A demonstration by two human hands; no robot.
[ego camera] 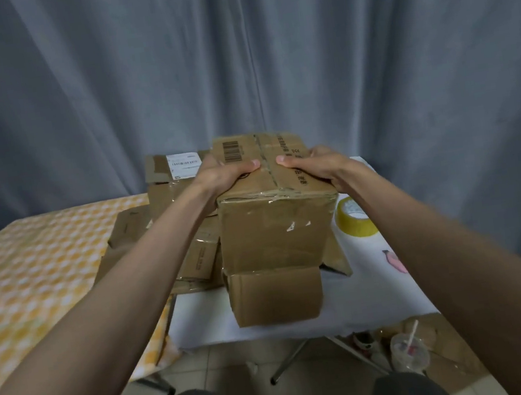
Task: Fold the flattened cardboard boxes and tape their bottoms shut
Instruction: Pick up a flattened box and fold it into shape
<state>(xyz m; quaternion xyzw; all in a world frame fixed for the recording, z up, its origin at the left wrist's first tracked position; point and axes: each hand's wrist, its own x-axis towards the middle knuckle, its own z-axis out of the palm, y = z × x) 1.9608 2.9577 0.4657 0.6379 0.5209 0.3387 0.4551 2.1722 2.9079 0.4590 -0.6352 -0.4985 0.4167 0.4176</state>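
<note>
A folded brown cardboard box (273,228) stands upended on the white table (349,301), its taped face turned up and a loose flap hanging toward me below. My left hand (223,175) grips the box's upper left side, thumb lying on the top face near the barcode. My right hand (314,165) grips the upper right side, thumb near the centre seam. A pile of flattened cardboard boxes (171,209) lies behind and to the left. A yellow roll of tape (354,218) sits on the table right of the box.
A pink utility knife (395,260) lies on the table's right part. A yellow checked cloth (31,277) covers a surface at left. A plastic cup with a straw (408,351) stands on the tiled floor. Grey curtains hang behind. My knees show at the bottom.
</note>
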